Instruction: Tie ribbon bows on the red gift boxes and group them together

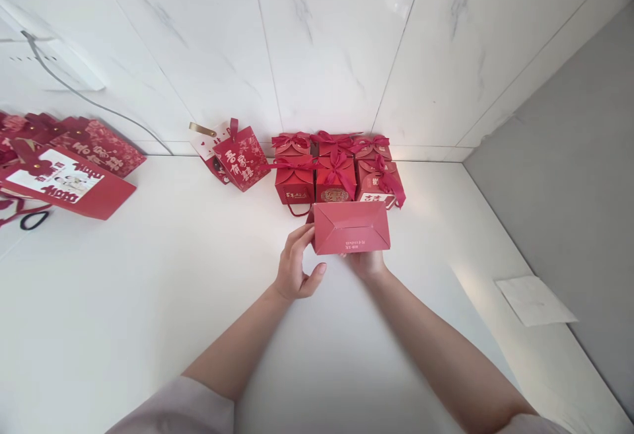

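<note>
A red box or bag (352,228) is held up in the middle, its folded bottom panel with small pale print facing me. My left hand (298,263) has its fingers on the left side of it, the thumb held apart below. From underneath, my right hand (367,263) holds the same box; most of its fingers are hidden behind it. Just beyond stand several red gift boxes with ribbon bows (335,173), set in two rows against the wall.
Red tags or small bags (241,158) lean at the wall, left of the boxes. Several larger red bags (74,183) lie at the far left, below a grey cable (99,104). A white sheet (535,300) lies at the right edge of the white table (198,275).
</note>
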`<state>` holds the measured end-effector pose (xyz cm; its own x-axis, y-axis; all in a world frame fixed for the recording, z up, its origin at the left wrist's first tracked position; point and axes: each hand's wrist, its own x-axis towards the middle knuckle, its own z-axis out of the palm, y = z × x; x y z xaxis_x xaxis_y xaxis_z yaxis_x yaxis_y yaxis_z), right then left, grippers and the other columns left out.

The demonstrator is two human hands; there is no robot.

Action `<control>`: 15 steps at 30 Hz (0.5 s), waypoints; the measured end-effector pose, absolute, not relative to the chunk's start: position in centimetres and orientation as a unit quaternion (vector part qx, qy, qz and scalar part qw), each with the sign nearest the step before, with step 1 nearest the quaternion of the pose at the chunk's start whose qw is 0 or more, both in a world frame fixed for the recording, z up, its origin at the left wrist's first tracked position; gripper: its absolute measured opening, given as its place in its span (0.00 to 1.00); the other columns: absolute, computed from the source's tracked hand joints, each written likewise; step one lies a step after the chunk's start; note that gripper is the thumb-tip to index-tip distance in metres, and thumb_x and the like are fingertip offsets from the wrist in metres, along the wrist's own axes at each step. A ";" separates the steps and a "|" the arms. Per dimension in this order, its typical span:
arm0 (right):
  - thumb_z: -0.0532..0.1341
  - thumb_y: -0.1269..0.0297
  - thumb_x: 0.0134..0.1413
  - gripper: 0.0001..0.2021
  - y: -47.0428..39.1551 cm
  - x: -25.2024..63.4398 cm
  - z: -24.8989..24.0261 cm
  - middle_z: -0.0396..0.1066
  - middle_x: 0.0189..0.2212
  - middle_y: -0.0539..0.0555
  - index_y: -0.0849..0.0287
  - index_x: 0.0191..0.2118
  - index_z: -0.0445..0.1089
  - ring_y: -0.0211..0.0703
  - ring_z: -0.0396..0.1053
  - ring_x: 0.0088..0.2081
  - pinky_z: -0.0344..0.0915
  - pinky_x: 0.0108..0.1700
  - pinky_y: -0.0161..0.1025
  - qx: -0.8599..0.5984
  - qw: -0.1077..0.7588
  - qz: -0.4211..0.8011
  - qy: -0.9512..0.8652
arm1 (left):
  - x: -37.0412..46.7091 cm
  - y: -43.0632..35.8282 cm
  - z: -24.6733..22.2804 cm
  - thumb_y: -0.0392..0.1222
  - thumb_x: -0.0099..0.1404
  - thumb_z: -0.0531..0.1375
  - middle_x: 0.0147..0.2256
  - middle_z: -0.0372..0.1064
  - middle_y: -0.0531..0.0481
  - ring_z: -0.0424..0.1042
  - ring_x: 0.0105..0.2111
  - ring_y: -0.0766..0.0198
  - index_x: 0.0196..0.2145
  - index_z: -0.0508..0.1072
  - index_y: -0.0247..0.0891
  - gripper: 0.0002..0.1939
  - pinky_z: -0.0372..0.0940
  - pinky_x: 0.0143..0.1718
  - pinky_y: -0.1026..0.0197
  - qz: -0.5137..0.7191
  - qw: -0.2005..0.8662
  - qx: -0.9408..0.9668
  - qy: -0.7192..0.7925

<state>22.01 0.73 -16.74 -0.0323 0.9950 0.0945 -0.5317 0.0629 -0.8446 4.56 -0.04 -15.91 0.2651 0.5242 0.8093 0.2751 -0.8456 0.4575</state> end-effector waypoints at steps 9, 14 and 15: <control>0.59 0.48 0.58 0.21 0.8 21.8 -16.6 0.70 0.16 0.53 0.58 0.22 0.73 0.43 0.68 0.21 0.65 0.22 0.39 -0.312 0.630 0.587 -0.402 | 4.7 -0.1 -15.3 0.36 0.62 0.59 0.55 0.62 0.33 0.66 0.53 0.50 0.62 0.56 0.35 0.32 0.66 0.48 0.50 0.533 0.132 0.774 0.315; 0.62 0.50 0.55 0.19 0.7 21.8 -16.9 0.72 0.18 0.53 0.57 0.20 0.71 0.45 0.69 0.24 0.67 0.25 0.40 -0.329 0.634 0.576 -0.397 | 4.5 0.2 -15.5 0.45 0.62 0.59 0.56 0.59 0.31 0.62 0.55 0.46 0.63 0.55 0.33 0.34 0.64 0.50 0.47 0.528 0.174 0.781 0.285; 0.62 0.50 0.55 0.18 0.6 21.9 -17.0 0.72 0.18 0.52 0.56 0.20 0.71 0.45 0.69 0.24 0.67 0.25 0.40 -0.333 0.634 0.577 -0.393 | 4.4 0.2 -15.5 0.49 0.63 0.58 0.56 0.58 0.31 0.61 0.56 0.45 0.63 0.55 0.33 0.35 0.64 0.50 0.45 0.528 0.185 0.782 0.274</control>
